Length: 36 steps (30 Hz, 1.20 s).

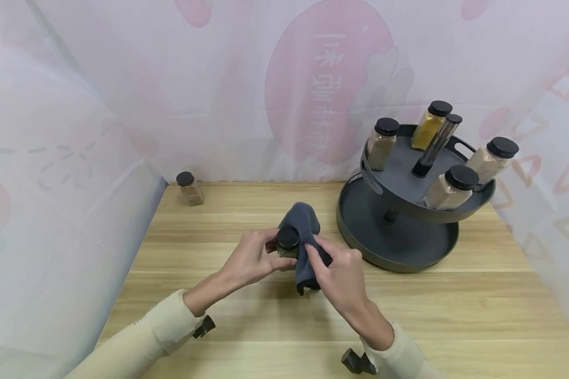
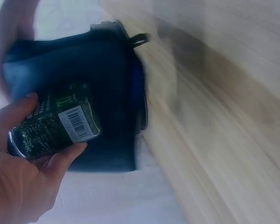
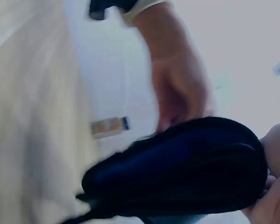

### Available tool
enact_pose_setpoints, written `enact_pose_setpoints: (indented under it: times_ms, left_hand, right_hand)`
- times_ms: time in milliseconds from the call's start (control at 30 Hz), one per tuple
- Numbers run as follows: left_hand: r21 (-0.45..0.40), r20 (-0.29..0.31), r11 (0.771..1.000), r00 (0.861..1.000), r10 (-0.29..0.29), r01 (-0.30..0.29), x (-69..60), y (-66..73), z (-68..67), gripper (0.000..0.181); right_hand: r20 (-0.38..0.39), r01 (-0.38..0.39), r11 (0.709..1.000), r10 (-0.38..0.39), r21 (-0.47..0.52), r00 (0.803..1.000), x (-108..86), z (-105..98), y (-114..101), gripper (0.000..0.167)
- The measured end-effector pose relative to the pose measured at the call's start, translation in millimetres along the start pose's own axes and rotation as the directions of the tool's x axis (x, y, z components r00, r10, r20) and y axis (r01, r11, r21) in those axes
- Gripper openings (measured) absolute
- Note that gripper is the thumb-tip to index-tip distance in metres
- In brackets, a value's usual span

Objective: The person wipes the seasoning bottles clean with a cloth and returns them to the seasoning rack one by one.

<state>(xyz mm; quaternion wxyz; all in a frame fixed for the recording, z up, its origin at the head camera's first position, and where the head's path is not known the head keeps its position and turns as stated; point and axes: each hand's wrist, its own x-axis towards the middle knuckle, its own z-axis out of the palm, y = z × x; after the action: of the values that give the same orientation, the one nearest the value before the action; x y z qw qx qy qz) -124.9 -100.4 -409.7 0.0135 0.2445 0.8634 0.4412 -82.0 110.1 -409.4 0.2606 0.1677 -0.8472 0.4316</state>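
Observation:
A spice jar (image 1: 287, 243) with a black lid is gripped between the thumb and fingers of my left hand (image 1: 252, 259), above the table. In the left wrist view the jar (image 2: 56, 122) shows dark green contents and a white barcode label. My right hand (image 1: 342, 271) pinches a dark grey cloth (image 1: 305, 231), which hangs against the jar's right side. From the right wrist, the cloth (image 3: 177, 172) looks dark and folded over and hides the jar.
A two-tier black turntable rack (image 1: 398, 258) stands at the right, with several black-lidded spice jars on its upper tier, one a yellow-filled jar (image 1: 427, 129). Another spice jar (image 1: 190, 190) stands at the table's back left corner. Printed fabric (image 1: 218, 131) surrounds the wooden table (image 1: 208, 221).

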Motion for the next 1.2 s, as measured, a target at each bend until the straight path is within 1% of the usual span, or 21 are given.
enact_pose_setpoints:
  times_ms: [67,100,167,267,333,400,433,500,567,633,667,733,800,867,900,933,1000,1067,1100,1133,1200]
  left_hand:
    - [0.018,-0.007,1.000,1.000,0.011,-0.011,0.9,2.3,-1.2,0.032]
    - [0.028,-0.010,0.999,1.000,0.015,-0.014,1.2,2.9,-1.8,0.033]
    - [0.036,-0.013,0.999,1.000,0.007,-0.007,1.8,3.6,-2.9,0.034]
    - [0.022,-0.013,1.000,1.000,-0.017,0.017,2.2,2.8,-3.9,0.035]
    - [0.006,-0.015,1.000,0.999,-0.029,0.029,2.5,2.4,-4.3,0.037]
    - [0.003,-0.021,1.000,0.999,-0.030,0.030,2.8,2.6,-4.7,0.037]
    - [0.008,-0.023,1.000,0.999,-0.026,0.026,2.8,3.0,-4.9,0.037]
    - [0.020,-0.031,1.000,0.999,-0.018,0.019,2.9,4.6,-5.1,0.037]
    - [0.039,-0.035,0.999,0.999,-0.010,0.011,3.0,5.9,-5.2,0.035]
    - [0.046,-0.034,0.999,0.999,-0.004,0.006,3.2,6.4,-4.7,0.036]
    - [0.042,-0.032,0.999,0.999,-0.002,0.004,3.3,6.3,-4.4,0.035]
    - [0.033,-0.028,0.999,1.000,0.001,0.000,3.4,5.4,-3.6,0.037]
    - [0.019,-0.024,1.000,1.000,0.004,-0.004,3.4,4.7,-2.7,0.039]
    - [0.009,-0.023,1.000,1.000,0.006,-0.006,3.4,4.8,-1.9,0.040]
    - [0.013,-0.023,1.000,1.000,0.008,-0.008,3.4,5.0,-1.4,0.041]
    - [0.017,-0.023,1.000,1.000,0.013,-0.013,3.3,5.2,-1.0,0.041]
    - [0.028,-0.025,0.999,0.999,0.021,-0.020,3.3,6.2,-0.1,0.041]
    - [0.043,-0.025,0.999,0.999,0.030,-0.028,3.3,7.0,0.8,0.041]
    - [0.050,-0.023,0.998,0.999,0.031,-0.030,3.3,7.1,1.3,0.040]
    - [0.052,-0.022,0.998,0.999,0.032,-0.030,3.2,7.0,1.8,0.040]
    - [0.053,-0.021,0.998,1.000,0.020,-0.018,3.0,6.8,2.7,0.039]
  right_hand:
    - [0.062,-0.060,0.998,0.062,-0.034,0.996,-1.5,2.8,3.3,0.020]
    - [0.077,-0.085,0.996,0.088,-0.039,0.993,-1.5,3.3,4.1,0.020]
    - [0.074,-0.099,0.995,0.100,-0.022,0.992,-1.2,2.9,4.6,0.020]
    - [-0.006,-0.036,0.998,0.036,0.047,0.999,0.2,-0.4,2.3,0.020]
    - [-0.061,0.020,0.997,-0.015,0.079,0.998,0.9,-2.3,0.2,0.021]
    - [-0.076,0.038,0.996,-0.032,0.078,0.997,1.2,-2.5,-0.6,0.022]
    - [-0.062,0.026,0.997,-0.021,0.068,0.998,1.3,-1.7,-0.2,0.022]
    - [-0.001,-0.025,0.999,0.025,0.039,1.000,1.3,0.7,2.5,0.020]
    - [0.071,-0.083,0.997,0.082,0.003,0.994,1.8,3.1,6.2,0.020]
    - [0.103,-0.117,0.993,0.116,-0.003,0.988,2.7,3.8,8.0,0.019]
    - [0.094,-0.114,0.993,0.113,0.010,0.989,3.2,3.3,8.1,0.019]
    - [0.042,-0.082,0.995,0.080,0.063,0.996,4.5,0.9,5.9,0.020]
    - [-0.033,-0.023,0.994,0.027,0.110,0.999,5.2,-1.5,3.4,0.021]
    - [-0.071,0.023,0.992,-0.014,0.125,0.997,6.0,-3.5,1.5,0.022]
    - [-0.065,0.023,0.992,-0.015,0.121,0.998,6.2,-4.0,1.4,0.022]
    - [-0.042,0.008,0.995,-0.004,0.103,0.999,6.2,-3.9,2.2,0.021]
    - [0.041,-0.046,0.998,0.045,0.046,0.998,6.9,-3.3,4.6,0.019]
    - [0.133,-0.107,0.994,0.108,-0.016,0.985,7.7,-2.8,7.6,0.018]
    - [0.166,-0.130,0.991,0.134,-0.035,0.977,8.2,-2.9,8.7,0.018]
    - [0.181,-0.140,0.989,0.147,-0.050,0.972,8.7,-3.2,9.3,0.018]
    - [0.159,-0.135,0.990,0.138,-0.024,0.978,9.2,-5.0,8.2,0.018]
